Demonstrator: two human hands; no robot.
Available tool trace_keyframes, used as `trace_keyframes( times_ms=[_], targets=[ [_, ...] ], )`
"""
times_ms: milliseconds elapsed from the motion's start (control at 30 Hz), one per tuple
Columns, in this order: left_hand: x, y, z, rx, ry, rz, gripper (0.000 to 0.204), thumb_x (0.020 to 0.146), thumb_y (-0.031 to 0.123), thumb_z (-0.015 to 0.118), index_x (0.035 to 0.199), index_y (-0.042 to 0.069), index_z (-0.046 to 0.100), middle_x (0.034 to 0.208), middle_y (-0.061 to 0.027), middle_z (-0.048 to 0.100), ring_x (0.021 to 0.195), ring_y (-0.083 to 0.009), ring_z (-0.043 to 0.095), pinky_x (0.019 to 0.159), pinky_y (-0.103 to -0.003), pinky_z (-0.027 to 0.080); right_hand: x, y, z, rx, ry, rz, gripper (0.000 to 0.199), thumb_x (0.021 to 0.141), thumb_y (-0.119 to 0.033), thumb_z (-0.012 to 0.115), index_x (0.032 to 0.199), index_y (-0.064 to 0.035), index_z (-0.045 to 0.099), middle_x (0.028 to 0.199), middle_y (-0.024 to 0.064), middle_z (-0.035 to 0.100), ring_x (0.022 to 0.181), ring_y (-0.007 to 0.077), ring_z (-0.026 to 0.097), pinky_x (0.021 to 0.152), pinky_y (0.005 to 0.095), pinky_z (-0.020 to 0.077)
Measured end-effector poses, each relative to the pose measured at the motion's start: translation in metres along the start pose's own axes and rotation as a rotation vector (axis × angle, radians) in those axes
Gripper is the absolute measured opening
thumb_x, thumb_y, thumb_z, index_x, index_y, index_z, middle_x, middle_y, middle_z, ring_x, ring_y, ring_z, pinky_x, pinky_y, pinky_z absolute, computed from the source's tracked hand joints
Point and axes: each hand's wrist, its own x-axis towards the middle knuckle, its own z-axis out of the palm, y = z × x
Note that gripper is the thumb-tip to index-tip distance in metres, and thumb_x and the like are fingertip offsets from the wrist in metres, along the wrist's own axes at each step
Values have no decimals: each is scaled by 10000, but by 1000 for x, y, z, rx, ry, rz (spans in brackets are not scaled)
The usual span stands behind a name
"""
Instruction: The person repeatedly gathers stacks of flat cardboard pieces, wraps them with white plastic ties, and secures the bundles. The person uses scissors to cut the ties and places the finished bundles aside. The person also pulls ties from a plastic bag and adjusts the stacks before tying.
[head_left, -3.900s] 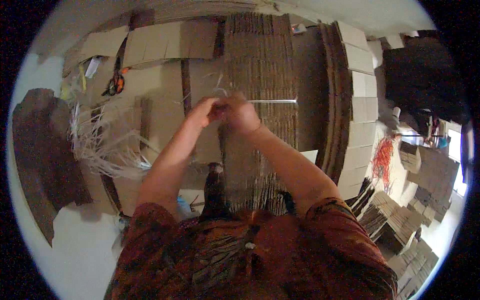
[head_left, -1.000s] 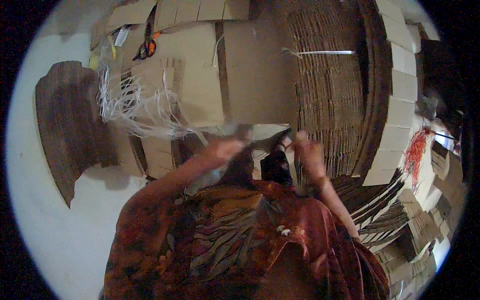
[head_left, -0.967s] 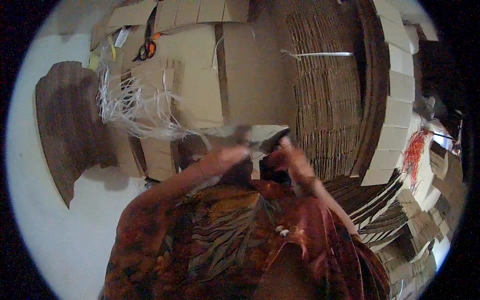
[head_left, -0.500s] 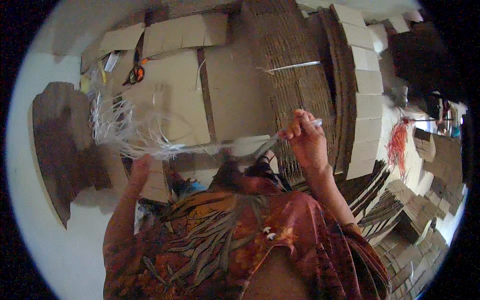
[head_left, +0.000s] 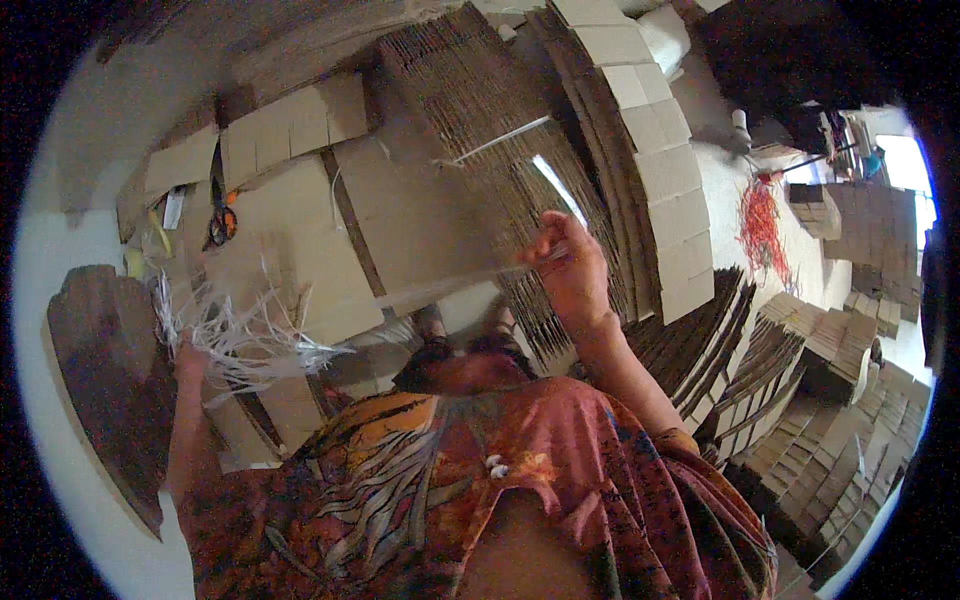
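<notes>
A tangled bunch of white plastic strips hangs at the left over cardboard. My left hand grips this bunch at its left end, with its fingers partly hidden by the strands. My right hand is closed in a pinch on a single white plastic strip, whose bright end sticks up above the fingers. From that hand a thin, blurred length runs left toward the bunch. Under the right hand is a long row of cardboard sheets standing on edge, crossed by a white strap.
Orange-handled scissors lie on flat cardboard at the far left. More cardboard stacks stand along the right, with slanted piles nearer. Red strands lie on the floor. My feet are below the hands.
My left hand has moved left with the bunch. My right hand, still pinching a strip, has shifted left in the picture, and more of the strip's end shows. The whole view has turned.
</notes>
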Motion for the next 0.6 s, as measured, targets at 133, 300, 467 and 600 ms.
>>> trace_keyframes(
  times_ms=[133, 300, 467, 600],
  targets=[
    [-1, 283, 35, -165, -266, 156, 606, 743, 107, 604, 1283, 50, 335, 1279, -166, 374, 1163, -269, 386, 971, -356, 318, -4, 14, 5, -291, -22, -127, 320, 895, -276, 419, 996, 12, 516, 743, 82, 534, 714, 217, 548, 699, 364, 458],
    [-117, 498, 114, -688, -654, 824, 613, 799, 111, 598, 1319, 23, 287, 1356, -121, 315, 1248, -214, 308, 1022, -334, 262, -18, 19, 28, -527, -181, -208, 195, 870, -110, 430, 995, 5, 526, 773, 72, 561, 725, 199, 573, 675, 330, 490],
    [-152, 559, 117, -973, -833, 526, 496, 847, 141, 559, 1290, 41, 360, 1124, -83, 535, 1033, -163, 501, 896, -303, 401, -21, 24, 10, -731, -98, -217, 243, 896, -178, 405, 940, 8, 555, 828, 64, 582, 745, 174, 559, 709, 304, 464],
    [-148, 535, 132, -547, -1062, 500, 283, 874, 150, 514, 1132, 32, 521, 895, -39, 602, 789, -132, 549, 711, -291, 457, -13, 26, -19, -507, -3, -79, 307, 911, -251, 397, 914, -5, 581, 860, 54, 591, 772, 151, 541, 722, 291, 437]
  ],
)
